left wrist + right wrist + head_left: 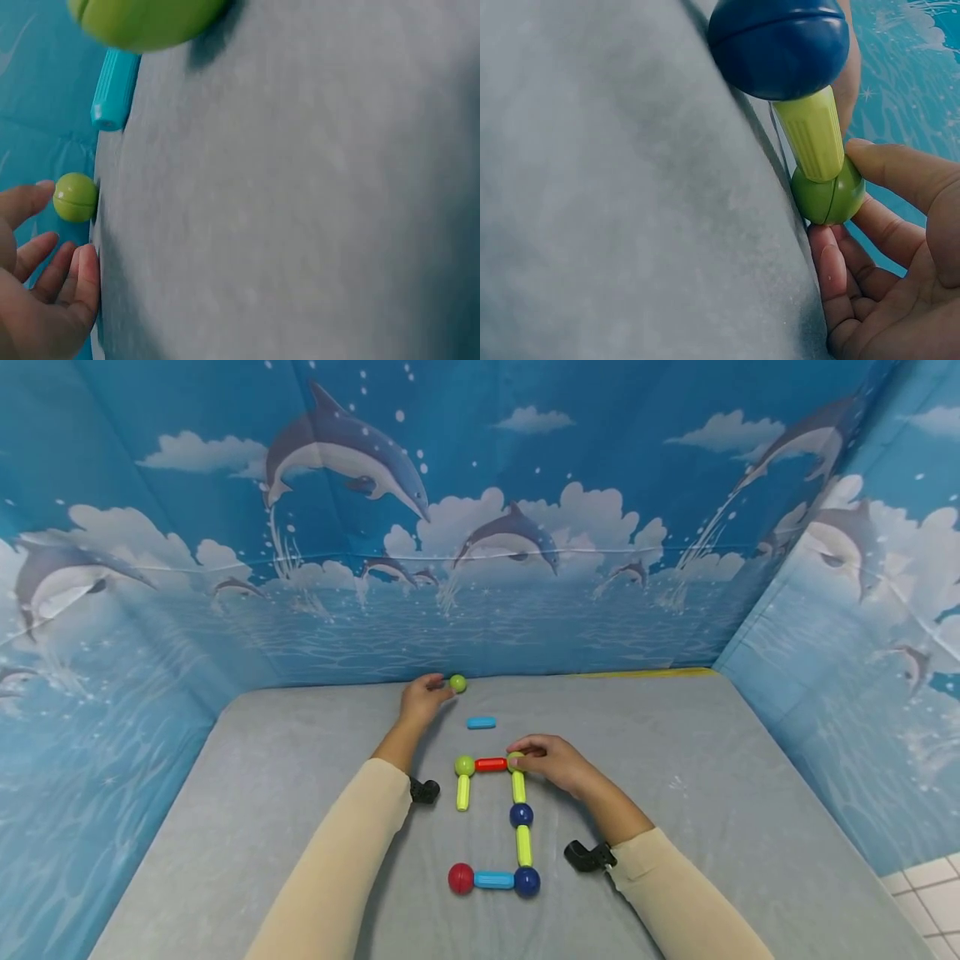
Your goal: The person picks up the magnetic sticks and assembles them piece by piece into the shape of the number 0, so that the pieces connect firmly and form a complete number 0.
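Note:
At the back of the table my left hand reaches beside a loose green ball. In the left wrist view the thumb tip is by that ball and the fingers are spread below it, not closed round it. My right hand pinches another green ball between thumb and fingers. This ball joins a red stick and a yellow-green stick. The red stick runs left to a green corner ball, from which a second yellow-green stick points toward me.
Down the right side follow a dark blue ball, a yellow-green stick and another dark blue ball. A blue stick links the latter to a red ball. A loose blue stick lies behind the red stick. A dolphin-print curtain borders the grey table.

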`<action>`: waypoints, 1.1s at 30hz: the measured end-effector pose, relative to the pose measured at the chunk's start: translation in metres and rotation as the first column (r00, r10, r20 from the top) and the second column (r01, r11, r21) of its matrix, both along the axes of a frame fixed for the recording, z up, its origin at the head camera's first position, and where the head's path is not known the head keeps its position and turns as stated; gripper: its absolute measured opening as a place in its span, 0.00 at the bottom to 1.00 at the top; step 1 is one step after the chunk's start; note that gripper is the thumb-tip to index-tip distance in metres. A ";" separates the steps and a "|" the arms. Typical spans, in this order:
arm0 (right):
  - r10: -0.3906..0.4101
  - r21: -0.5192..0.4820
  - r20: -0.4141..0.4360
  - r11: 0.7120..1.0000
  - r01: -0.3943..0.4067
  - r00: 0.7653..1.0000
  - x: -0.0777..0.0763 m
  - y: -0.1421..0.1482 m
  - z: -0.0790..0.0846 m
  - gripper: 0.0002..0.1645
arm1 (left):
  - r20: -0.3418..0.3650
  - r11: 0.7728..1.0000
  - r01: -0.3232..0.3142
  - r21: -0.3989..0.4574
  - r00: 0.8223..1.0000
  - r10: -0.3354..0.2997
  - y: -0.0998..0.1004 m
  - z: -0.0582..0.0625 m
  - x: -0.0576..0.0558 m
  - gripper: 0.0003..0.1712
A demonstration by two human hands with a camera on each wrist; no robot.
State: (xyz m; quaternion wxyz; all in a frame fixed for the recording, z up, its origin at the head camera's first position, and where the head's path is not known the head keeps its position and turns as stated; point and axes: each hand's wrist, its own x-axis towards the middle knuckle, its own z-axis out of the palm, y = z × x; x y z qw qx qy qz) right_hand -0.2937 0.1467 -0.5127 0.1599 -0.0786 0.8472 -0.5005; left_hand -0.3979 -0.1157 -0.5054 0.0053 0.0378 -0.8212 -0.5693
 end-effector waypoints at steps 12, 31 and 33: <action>-0.011 0.006 -0.011 1.000 0.011 1.000 0.000 -0.003 0.000 0.17 | -0.042 0.988 -0.036 -0.150 0.999 0.030 0.015 0.001 -0.008 0.27; -0.020 0.001 -0.009 1.000 0.020 1.000 0.004 -0.007 0.000 0.15 | -0.091 0.969 -0.047 -0.242 0.996 0.026 0.014 0.002 -0.013 0.20; -0.023 0.003 -0.010 1.000 0.023 1.000 0.005 -0.007 -0.001 0.15 | -0.088 0.969 -0.050 -0.240 0.996 0.030 0.013 0.001 -0.012 0.20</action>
